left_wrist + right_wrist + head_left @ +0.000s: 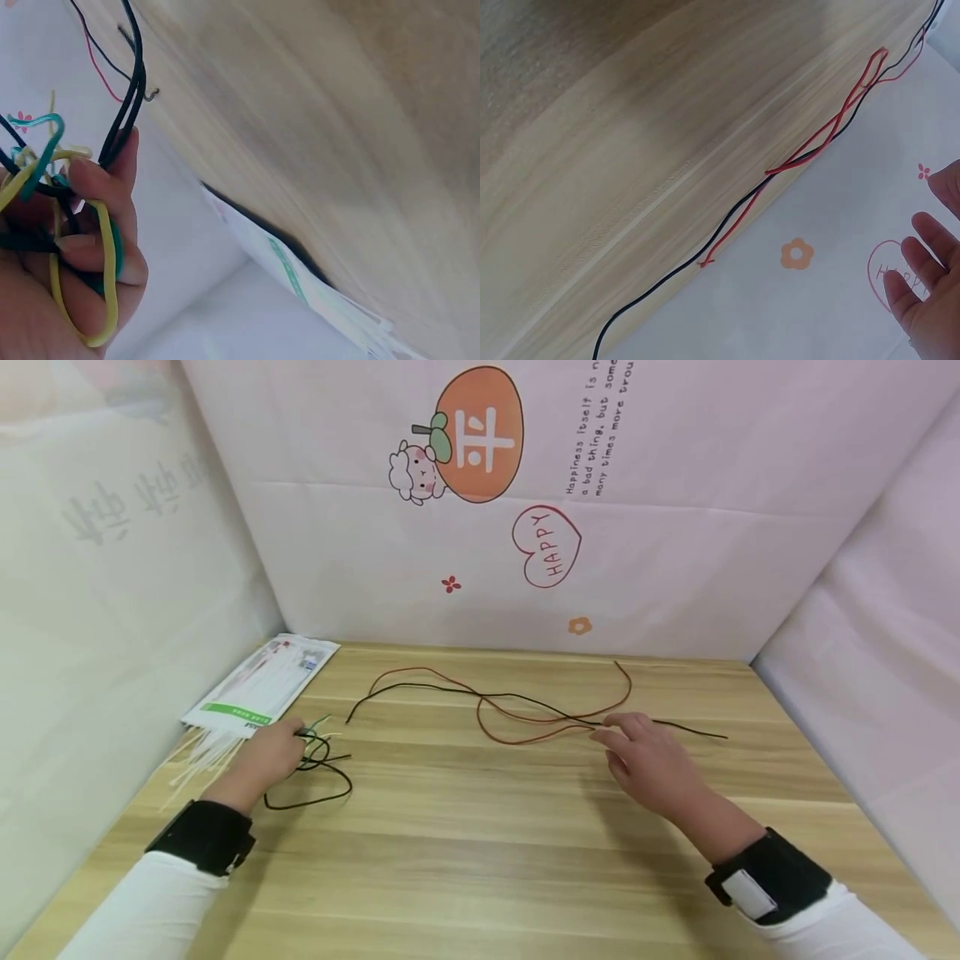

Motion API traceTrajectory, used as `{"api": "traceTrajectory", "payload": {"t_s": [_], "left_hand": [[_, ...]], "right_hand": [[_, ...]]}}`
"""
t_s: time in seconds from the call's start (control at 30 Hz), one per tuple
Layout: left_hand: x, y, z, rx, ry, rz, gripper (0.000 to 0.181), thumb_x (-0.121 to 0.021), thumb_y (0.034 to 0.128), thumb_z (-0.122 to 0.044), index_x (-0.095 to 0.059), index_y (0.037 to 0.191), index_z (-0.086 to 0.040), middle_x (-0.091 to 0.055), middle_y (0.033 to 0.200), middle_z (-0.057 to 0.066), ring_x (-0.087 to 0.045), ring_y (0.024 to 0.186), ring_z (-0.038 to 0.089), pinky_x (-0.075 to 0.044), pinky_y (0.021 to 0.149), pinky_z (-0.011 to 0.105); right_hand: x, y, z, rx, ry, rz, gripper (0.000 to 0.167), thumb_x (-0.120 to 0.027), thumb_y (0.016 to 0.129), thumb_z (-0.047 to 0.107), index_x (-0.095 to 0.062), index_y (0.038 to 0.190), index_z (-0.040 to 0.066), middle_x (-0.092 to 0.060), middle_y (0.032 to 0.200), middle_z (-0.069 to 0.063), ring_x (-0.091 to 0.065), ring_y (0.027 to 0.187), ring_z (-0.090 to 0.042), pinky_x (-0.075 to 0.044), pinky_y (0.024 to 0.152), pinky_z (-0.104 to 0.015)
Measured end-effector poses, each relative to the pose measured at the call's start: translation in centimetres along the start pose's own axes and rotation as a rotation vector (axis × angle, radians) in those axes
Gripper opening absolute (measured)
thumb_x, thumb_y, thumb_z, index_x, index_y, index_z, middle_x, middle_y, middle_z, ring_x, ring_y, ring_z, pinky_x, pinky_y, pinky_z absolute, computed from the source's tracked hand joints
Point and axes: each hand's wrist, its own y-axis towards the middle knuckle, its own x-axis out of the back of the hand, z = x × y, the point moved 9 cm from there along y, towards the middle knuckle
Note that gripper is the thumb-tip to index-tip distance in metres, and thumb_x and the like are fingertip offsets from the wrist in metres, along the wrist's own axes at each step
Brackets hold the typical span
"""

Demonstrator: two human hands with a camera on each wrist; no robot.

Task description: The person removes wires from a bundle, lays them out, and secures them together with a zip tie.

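Note:
My left hand [273,752] grips a tangled bunch of wires at the left of the table. Black wire [350,781] loops out of it in the head view. Yellow wire [111,277] and green wire [56,139] wind around the curled fingers in the left wrist view. On the right, my right hand [651,764] hovers by a long black wire [420,685] and a red wire [510,742] that cross each other on the table. In the right wrist view its fingers [922,261] are loosely bent, apart from the wires, with nothing between them.
A white packet [262,681] with a green stripe lies at the back left of the wooden table [465,860]. Thin white strips [202,756] stick out of its near end. Printed white cloth [337,568] hangs behind the table and along both sides.

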Motion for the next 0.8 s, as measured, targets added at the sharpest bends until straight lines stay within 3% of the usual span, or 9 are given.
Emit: {"api": "traceTrajectory", "payload": {"t_s": [0.1,0.23,0.4,0.5,0.67,0.8], "left_hand": [[0.2,0.0,-0.2,0.042,-0.010,0.009,0.030,-0.031,0.0974,-0.021,-0.051,0.094,0.000,-0.051,0.076,0.015,-0.050,0.068,0.029,-0.039,0.059,0.038],[1.0,-0.1,-1.0,0.055,-0.010,-0.040,0.038,-0.038,0.0969,-0.040,-0.049,0.093,-0.003,-0.051,0.075,0.013,-0.049,0.066,0.026,-0.036,0.055,0.034],[1.8,0.0,-3.3,-0.001,-0.002,-0.113,0.069,-0.051,0.0901,-0.062,-0.055,0.120,0.001,-0.063,0.095,0.018,-0.059,0.077,0.029,-0.043,0.056,0.035],[2.0,0.2,-5.2,-0.051,-0.025,-0.137,0.062,-0.059,0.0885,-0.052,-0.057,0.118,0.003,-0.063,0.093,0.018,-0.059,0.078,0.030,-0.044,0.058,0.037],[1.3,0.9,-8.0,-0.137,-0.082,-0.164,0.025,-0.065,0.0831,-0.026,-0.051,0.086,-0.006,-0.045,0.067,0.004,-0.045,0.060,0.020,-0.036,0.052,0.031],[0.5,1.0,-10.4,-0.214,-0.163,-0.160,0.020,-0.068,0.0810,-0.014,-0.049,0.079,-0.008,-0.045,0.068,0.003,-0.043,0.059,0.018,-0.036,0.053,0.030]], "right_hand": [[-0.2,0.0,0.0,0.001,-0.003,0.008,0.030,-0.063,0.081,-0.001,-0.068,0.111,0.006,-0.061,0.114,-0.017,-0.056,0.108,-0.034,-0.049,0.068,-0.044],[-0.4,0.2,0.3,0.013,-0.009,0.014,0.030,-0.064,0.082,0.001,-0.069,0.111,0.007,-0.061,0.114,-0.016,-0.056,0.108,-0.033,-0.051,0.073,-0.045],[-0.5,1.0,1.0,0.023,-0.006,0.010,0.030,-0.064,0.083,0.004,-0.069,0.113,0.008,-0.061,0.115,-0.015,-0.057,0.107,-0.032,-0.051,0.076,-0.045],[-0.6,1.9,1.8,0.040,0.006,0.003,0.028,-0.065,0.084,0.004,-0.069,0.112,0.007,-0.061,0.115,-0.014,-0.057,0.107,-0.032,-0.051,0.079,-0.046],[-1.0,3.7,4.1,0.107,0.041,-0.011,0.026,-0.067,0.085,0.004,-0.069,0.110,0.006,-0.063,0.111,-0.012,-0.058,0.104,-0.031,-0.051,0.080,-0.045],[-1.0,5.2,6.0,0.121,0.099,-0.020,0.023,-0.066,0.088,0.007,-0.070,0.110,0.008,-0.066,0.106,-0.007,-0.060,0.099,-0.027,-0.051,0.079,-0.043]]}}
